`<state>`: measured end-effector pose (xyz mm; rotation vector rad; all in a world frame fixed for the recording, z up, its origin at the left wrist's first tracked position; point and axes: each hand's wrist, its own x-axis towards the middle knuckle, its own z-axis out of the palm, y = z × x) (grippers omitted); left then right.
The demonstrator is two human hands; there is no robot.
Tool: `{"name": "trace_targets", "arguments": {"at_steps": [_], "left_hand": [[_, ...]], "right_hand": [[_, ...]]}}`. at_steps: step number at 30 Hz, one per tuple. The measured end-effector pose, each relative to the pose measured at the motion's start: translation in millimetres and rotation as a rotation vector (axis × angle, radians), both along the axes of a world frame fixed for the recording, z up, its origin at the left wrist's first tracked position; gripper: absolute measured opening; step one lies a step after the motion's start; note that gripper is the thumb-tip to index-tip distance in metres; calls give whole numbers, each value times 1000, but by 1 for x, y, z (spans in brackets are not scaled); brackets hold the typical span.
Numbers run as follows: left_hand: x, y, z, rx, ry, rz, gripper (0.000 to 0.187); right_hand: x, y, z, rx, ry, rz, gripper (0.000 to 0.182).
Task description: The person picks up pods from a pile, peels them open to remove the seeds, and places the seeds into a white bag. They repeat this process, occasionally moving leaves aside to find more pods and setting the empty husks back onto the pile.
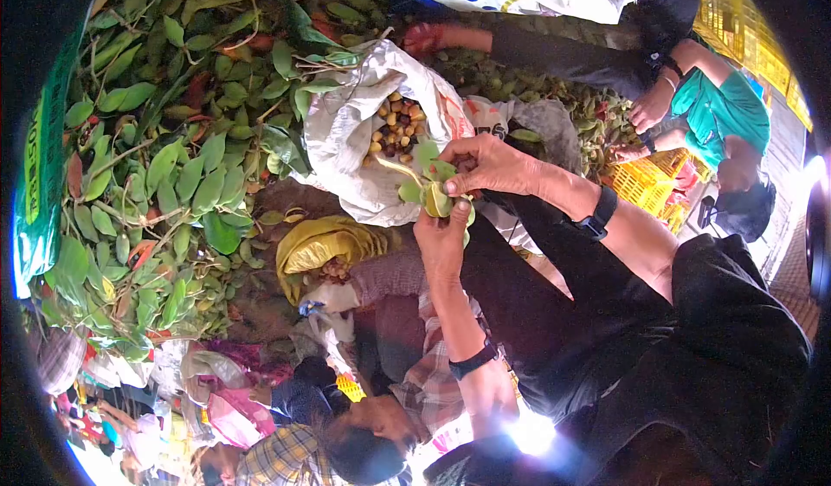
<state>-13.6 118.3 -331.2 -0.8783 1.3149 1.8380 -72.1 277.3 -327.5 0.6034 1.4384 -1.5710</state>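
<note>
Pinched between both of my hands is a small leafy green sprig (433, 193) with rounded leaves and a pale stem. My right hand (500, 167) grips it from above, thumb and fingers closed. From below, my left hand (441, 251) holds it with thumb and fingers pressed together. Just behind the sprig, an open white sack (333, 144) contains small round brown and yellowish fruits or nuts (398, 127). Its mouth lies close to my hands. What sits between my fingertips is partly hidden.
A large heap of green leafy branches (186, 179) covers the left side. Near my left hand stands a yellow sack (325, 248) with small reddish-brown pieces. Other people sit close by, including one in a green shirt (731, 114) beside a yellow crate (649, 183).
</note>
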Motion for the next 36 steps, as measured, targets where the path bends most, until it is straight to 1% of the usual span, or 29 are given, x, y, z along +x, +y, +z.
{"name": "trace_targets", "arguments": {"at_steps": [1, 2, 3, 4, 5, 7, 8, 9, 10, 12, 13, 14, 16, 17, 18, 20, 21, 22, 23, 25, 26, 27, 28, 29, 30, 31, 33, 35, 36], "left_hand": [[0, -1, 1, -18, -27, -43, 24], [7, 1, -3, 0, -45, 52, 22], [9, 4, -4, 2, -47, 52, 22], [10, 9, -6, 29, -48, 179, 22], [13, 13, -8, 52, -51, 305, 22], [10, 19, -10, 55, -48, 335, 20], [8, 21, -11, 80, -93, 382, 21], [6, 25, -12, 107, -136, 431, 22], [3, 28, -14, 108, -138, 432, 22], [0, 33, -16, 145, -108, 551, 25], [-2, 35, -17, 162, -91, 611, 28], [-2, 36, -21, 158, -91, 610, 28], [-5, 36, -29, 91, -200, 693, 31], [4, 31, -38, 87, -200, 692, 31], [7, 24, -43, 98, -251, 635, 31], [16, 19, -49, 109, -304, 576, 32], [16, 18, -46, 6, -330, 529, 32], [14, 21, -44, -93, -353, 483, 32], [11, 27, -43, -91, -352, 481, 32], [13, 36, -39, -276, -154, 434, 26], [15, 35, -41, -504, -78, 228, 24], [18, 35, -41, -503, -74, 223, 24], [17, 36, -37, -640, 6, 100, 27], [15, 38, -35, -772, 88, -22, 29], [17, 37, -37, -767, 94, -22, 29], [20, 34, -39, -735, 118, 8, 30], [18, 30, -42, -706, 149, 39, 31], [14, 22, -40, -733, 55, 2, 33], [15, 18, -43, -739, 58, -1, 33]], "right_hand": [[0, -2, 1, 0, -4, 0, 40], [0, -5, 3, 8, 7, -11, 37], [-3, -8, 6, 17, 19, -21, 34], [-6, -10, 9, 53, -18, -29, 29], [-5, -10, 6, 54, -20, -29, 29], [2, -14, -1, -5, -75, -212, 27], [5, -16, -5, -1, -39, -272, 23], [4, -15, -4, 1, -39, -270, 23], [2, -13, -3, -9, -67, -283, 23], [2, -13, -4, -19, -96, -297, 23], [3, -14, -7, -23, -51, -310, 25], [8, -15, -14, -29, -7, -325, 28], [19, -14, -27, -26, -8, -308, 31], [21, -12, -31, -20, -12, -292, 34], [19, -9, -33, -22, -12, -296, 34], [17, -2, -38, -36, -54, 21, 34], [16, -1, -40, -35, -57, 17, 34], [13, 1, -43, 15, -79, 146, 34], [12, 2, -45, 64, -99, 275, 33], [10, 0, -47, 69, -131, 227, 34], [5, 0, -50, 146, -87, 388, 35], [2, -2, -51, 229, -41, 547, 36], [1, -5, -53, 233, -40, 540, 36], [0, -8, -54, 312, 107, 705, 35], [0, -11, -55, 391, 255, 870, 35], [1, -14, -56, 395, 257, 867, 35], [4, -23, -59, 442, 279, 981, 36], [12, -25, -61, 430, 295, 953, 38], [16, -24, -64, 359, 305, 812, 39]]}}
